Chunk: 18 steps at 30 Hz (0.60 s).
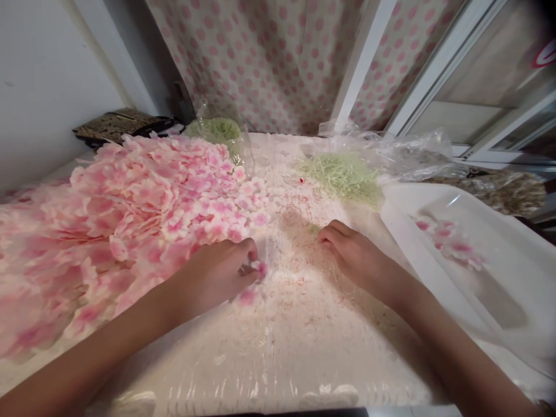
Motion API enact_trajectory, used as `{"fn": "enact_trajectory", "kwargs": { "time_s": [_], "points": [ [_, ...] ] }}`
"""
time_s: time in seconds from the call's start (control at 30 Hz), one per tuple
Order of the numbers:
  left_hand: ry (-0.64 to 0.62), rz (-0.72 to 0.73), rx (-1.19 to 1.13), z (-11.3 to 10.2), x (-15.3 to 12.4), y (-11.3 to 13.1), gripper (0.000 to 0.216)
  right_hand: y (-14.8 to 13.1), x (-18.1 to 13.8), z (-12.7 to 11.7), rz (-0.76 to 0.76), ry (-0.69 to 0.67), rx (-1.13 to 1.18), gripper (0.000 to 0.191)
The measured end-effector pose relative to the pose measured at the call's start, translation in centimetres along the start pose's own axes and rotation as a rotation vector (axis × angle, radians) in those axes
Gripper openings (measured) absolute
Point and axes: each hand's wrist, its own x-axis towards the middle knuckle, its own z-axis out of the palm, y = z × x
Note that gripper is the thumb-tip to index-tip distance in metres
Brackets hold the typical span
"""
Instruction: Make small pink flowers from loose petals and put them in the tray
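Note:
A big heap of pink fabric flower petals [130,197] covers the left half of the pale table top [299,336]. My left hand [217,272] rests at the heap's near edge, fingers pinched on a small pink flower [259,268]. Another loose pink petal [247,297] lies just below it. My right hand [354,252] lies knuckles up on the table, fingers curled under, its tips touching a few pale green stems [313,230]; what it holds, if anything, is hidden. A loose pile of pale green stems [343,174] lies just beyond it.
A white plastic tray [499,278] at the right holds a few finished pink flowers [452,243]. Crumpled clear bags [403,150] lie behind the green pile. A clear bag of green stems [217,130] stands at the back, a dark patterned box [117,124] at the far left.

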Motion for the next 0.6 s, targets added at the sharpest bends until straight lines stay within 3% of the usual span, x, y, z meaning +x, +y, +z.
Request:
{"fn": "enact_trajectory", "kwargs": {
  "time_s": [0.13,0.37,0.6],
  "points": [
    [0.011,0.101,-0.141,0.2,0.0,0.3,0.031,-1.0,0.1,-0.5,-0.002,0.069,0.179,0.019],
    [-0.051,0.094,-0.499,0.5,0.0,0.9,0.039,-3.0,-0.3,-0.1,-0.007,0.05,0.882,0.013],
    [-0.099,0.096,-0.636,0.7,-0.3,2.1,0.038,-3.8,-0.3,0.4,-0.187,0.237,0.749,0.007]
  ]
}}
